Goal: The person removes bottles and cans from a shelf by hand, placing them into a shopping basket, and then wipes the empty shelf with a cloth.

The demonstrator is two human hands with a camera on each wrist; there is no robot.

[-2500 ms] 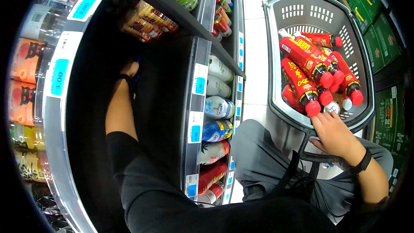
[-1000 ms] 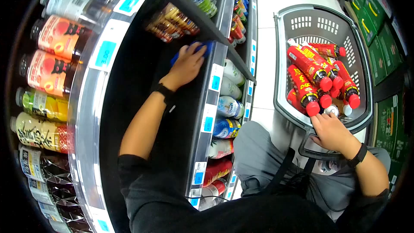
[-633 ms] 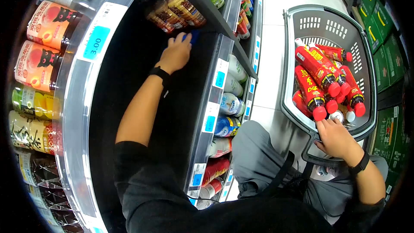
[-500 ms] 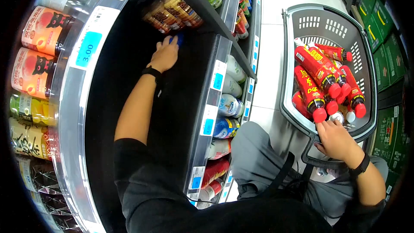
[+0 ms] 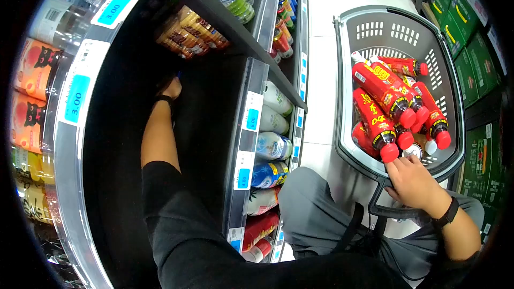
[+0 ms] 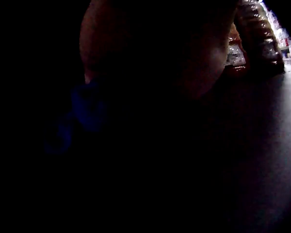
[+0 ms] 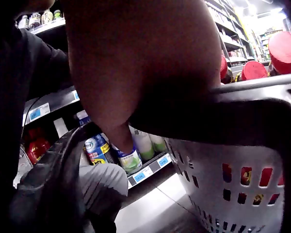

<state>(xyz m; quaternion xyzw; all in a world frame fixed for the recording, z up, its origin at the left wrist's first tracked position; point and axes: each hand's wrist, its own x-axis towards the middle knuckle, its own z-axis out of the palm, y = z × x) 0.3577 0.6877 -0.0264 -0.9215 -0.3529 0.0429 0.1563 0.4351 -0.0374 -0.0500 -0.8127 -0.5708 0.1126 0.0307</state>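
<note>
Deep inside the dark shelf bay, my left hand [image 5: 172, 89] holds a blue cloth [image 6: 89, 109] low against the black shelf board [image 5: 206, 123]. Only a sliver of the cloth shows past the hand in the head view, and its fingers are mostly lost in shadow. My right hand [image 5: 412, 182] grips the near rim of a grey shopping basket [image 5: 369, 21], by its black handle [image 5: 399, 211]. Several red-labelled drink bottles [image 5: 377, 88] with red caps lie heaped in the basket, just beyond the right fingers.
Brown-labelled bottles [image 5: 195, 35] stand at the far end of the bay, near my left hand. A clear shelf edge with price tags [image 5: 77, 99] borders it. More bottles [image 5: 273, 147] line the lower shelf. Green cartons [image 5: 466, 32] are stacked right of the basket.
My left hand has swept the blue cloth from near the bay's front edge back toward its dark inner side. My right hand has stayed on the basket rim.
</note>
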